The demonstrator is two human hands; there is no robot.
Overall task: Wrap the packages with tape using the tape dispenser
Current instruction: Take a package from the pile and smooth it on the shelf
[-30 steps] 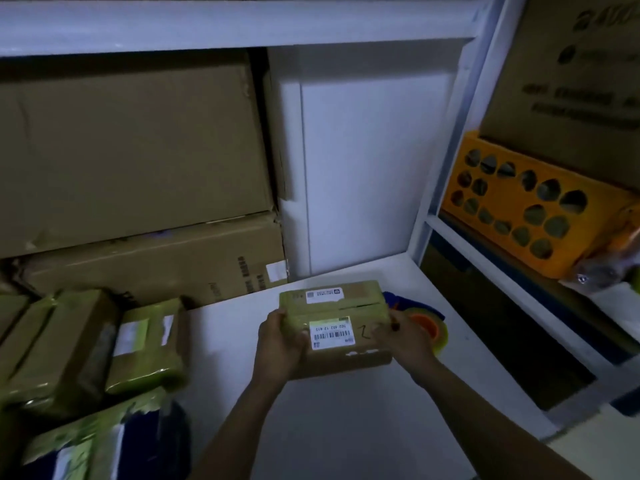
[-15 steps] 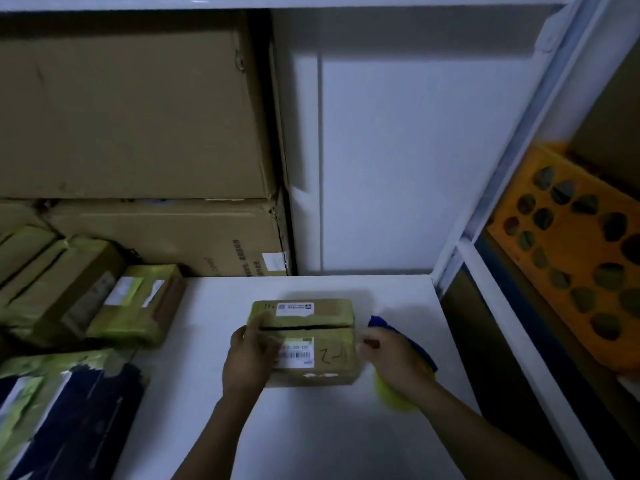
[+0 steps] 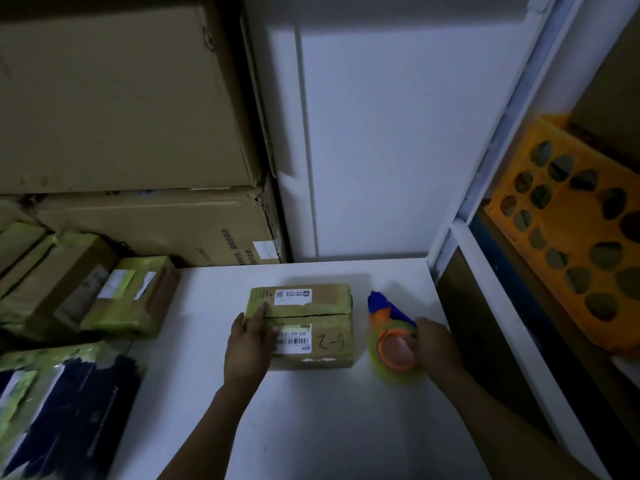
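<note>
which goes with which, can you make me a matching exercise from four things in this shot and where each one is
1 left hand
2 right hand
3 orange crate
4 large cartons

a stacked at back left
b grips the tape dispenser
c in the shelf unit to the right
d flat on the package

Pairs: 1-d, 2-b, 3-c, 4-a

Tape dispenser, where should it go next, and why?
Probably lift the dispenser over to the box. The right hand grips it on the table, beside the box, and the left hand rests flat on the box, steadying it. The top seam looks split.
</note>
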